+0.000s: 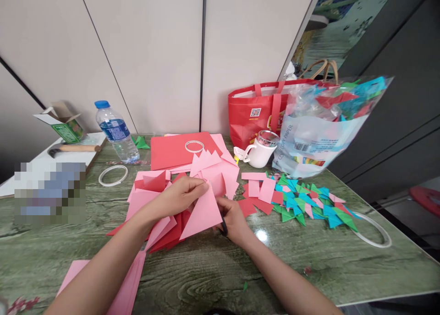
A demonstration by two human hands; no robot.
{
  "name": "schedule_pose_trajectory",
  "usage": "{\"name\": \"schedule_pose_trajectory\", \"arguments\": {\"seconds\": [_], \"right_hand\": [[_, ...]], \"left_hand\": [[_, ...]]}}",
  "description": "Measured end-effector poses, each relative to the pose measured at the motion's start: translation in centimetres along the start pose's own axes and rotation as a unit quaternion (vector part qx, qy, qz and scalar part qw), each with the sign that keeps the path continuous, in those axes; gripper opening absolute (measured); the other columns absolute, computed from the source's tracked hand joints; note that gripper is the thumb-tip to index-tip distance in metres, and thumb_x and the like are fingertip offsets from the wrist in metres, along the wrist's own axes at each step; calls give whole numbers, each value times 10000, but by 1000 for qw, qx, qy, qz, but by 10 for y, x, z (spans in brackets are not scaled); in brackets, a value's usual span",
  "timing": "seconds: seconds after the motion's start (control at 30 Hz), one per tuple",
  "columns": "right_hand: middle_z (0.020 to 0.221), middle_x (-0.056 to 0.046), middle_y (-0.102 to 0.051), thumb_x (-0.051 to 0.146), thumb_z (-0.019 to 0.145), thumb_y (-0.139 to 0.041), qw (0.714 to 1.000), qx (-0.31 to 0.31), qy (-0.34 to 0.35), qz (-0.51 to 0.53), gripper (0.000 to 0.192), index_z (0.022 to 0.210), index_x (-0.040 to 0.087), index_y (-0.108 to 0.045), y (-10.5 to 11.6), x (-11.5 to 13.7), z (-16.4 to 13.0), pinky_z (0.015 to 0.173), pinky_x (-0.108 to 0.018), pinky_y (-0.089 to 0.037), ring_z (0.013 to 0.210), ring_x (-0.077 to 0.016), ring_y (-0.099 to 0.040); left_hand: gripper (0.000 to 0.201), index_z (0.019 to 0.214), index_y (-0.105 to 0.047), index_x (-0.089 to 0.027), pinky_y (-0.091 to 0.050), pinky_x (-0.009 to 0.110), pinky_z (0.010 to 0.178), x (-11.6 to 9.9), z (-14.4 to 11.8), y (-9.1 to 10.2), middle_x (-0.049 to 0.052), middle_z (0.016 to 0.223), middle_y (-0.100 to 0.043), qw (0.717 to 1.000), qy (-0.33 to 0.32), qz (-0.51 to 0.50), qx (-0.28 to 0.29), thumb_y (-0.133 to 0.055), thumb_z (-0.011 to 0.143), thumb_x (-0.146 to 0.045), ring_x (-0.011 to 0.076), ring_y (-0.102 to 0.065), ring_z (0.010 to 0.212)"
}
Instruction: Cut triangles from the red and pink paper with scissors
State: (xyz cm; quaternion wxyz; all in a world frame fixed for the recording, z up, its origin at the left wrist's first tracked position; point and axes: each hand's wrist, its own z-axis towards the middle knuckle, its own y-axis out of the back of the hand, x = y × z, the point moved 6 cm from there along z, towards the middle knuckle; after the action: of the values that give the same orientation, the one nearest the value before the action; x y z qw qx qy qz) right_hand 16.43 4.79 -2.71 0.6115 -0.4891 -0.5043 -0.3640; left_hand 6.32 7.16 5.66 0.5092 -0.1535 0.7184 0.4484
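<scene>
At the centre of the frame both hands grip one pink triangle [202, 212] — the left hand [178, 197] pinches its upper edge with closed fingers, the right hand [233, 221] is curled on its lower right corner with something dark, hard to identify, tucked in the palm. The triangle's long edge slants from upper right down to lower left, held just above the tabletop [213, 269] and about equally near each hand. Loose pink sheets [151, 196] crowd beneath and to the left, small folded pieces [309, 203] lie right, and a mug [259, 152], bottle [117, 132] and red bag [256, 111] stand behind — well apart.
</scene>
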Motion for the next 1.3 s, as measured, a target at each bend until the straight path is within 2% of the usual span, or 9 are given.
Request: {"name": "schedule_pose_trajectory", "arguments": {"seconds": [0.13, 0.3, 0.53, 0.77, 1.03, 1.17, 1.23, 1.3], "right_hand": [[457, 57, -522, 187, 507, -757, 1000, 16, 10, -6, 232, 689, 139, -620, -1, -2, 0, 366, -177, -341, 380, -71, -426], [578, 11, -616, 237, 549, -759, 998, 21, 51, -8, 242, 733, 147, -630, -4, 7, -1, 536, -234, -455, 556, -136, -564], [598, 3, -636, 268, 556, -759, 999, 15, 52, -7, 241, 731, 164, -630, -4, 9, -1, 532, -247, -464, 612, -168, -600], [543, 17, -600, 283, 543, -755, 999, 1, 48, -16, 220, 665, 161, -618, -2, 9, -2, 510, -238, -444, 551, -144, -558], [431, 65, -464, 287, 520, -757, 998, -26, 35, -43, 253, 557, 153, -547, 1, 5, 0, 379, -180, -331, 399, -66, -399], [412, 63, -479, 341, 584, -722, 998, -27, -6, -49, 258, 632, 160, -545, 0, 2, -2, 342, -182, -320, 341, -67, -407], [434, 52, -505, 363, 620, -703, 997, -64, 5, -47, 261, 699, 163, -556, 5, 5, -3, 364, -191, -353, 360, -78, -444], [479, 46, -515, 373, 650, -687, 989, -133, 49, -45, 266, 762, 169, -561, 15, 12, -4, 408, -202, -391, 408, -84, -474]], "left_hand": [[345, 558, -294, -183, -327, 181, 435, 1, 2, 1, -55, 546, -277, 1000, 1, 0, -16, -361, 844, -365, 71, -336, 486], [342, 527, -269, -176, -264, 181, 423, 1, 3, -3, -57, 511, -279, 1000, -18, 24, 6, -380, 826, -299, 58, -293, 456], [362, 527, -270, -178, -312, 186, 428, -1, 3, -6, -50, 535, -307, 1000, -8, -8, 6, -373, 829, -350, 62, -331, 459], [352, 525, -284, -177, -324, 190, 436, -1, 3, -5, -48, 548, -314, 1000, -7, -2, 3, -380, 821, -342, 67, -345, 470], [345, 540, -275, -180, -279, 199, 452, 3, 2, -4, -45, 557, -308, 999, -4, 32, 19, -360, 837, -336, 70, -313, 486], [358, 536, -271, -180, -232, 205, 443, 4, -3, 14, -45, 530, -290, 997, -3, 77, 19, -380, 835, -343, 71, -286, 470], [362, 533, -306, -179, -228, 210, 446, 6, -10, 35, -45, 518, -293, 993, 7, 114, -17, -397, 829, -366, 76, -289, 465], [345, 535, -387, -177, -229, 216, 451, 9, -18, 59, -39, 504, -337, 979, 16, 185, -79, -420, 816, -374, 88, -317, 464]]}}
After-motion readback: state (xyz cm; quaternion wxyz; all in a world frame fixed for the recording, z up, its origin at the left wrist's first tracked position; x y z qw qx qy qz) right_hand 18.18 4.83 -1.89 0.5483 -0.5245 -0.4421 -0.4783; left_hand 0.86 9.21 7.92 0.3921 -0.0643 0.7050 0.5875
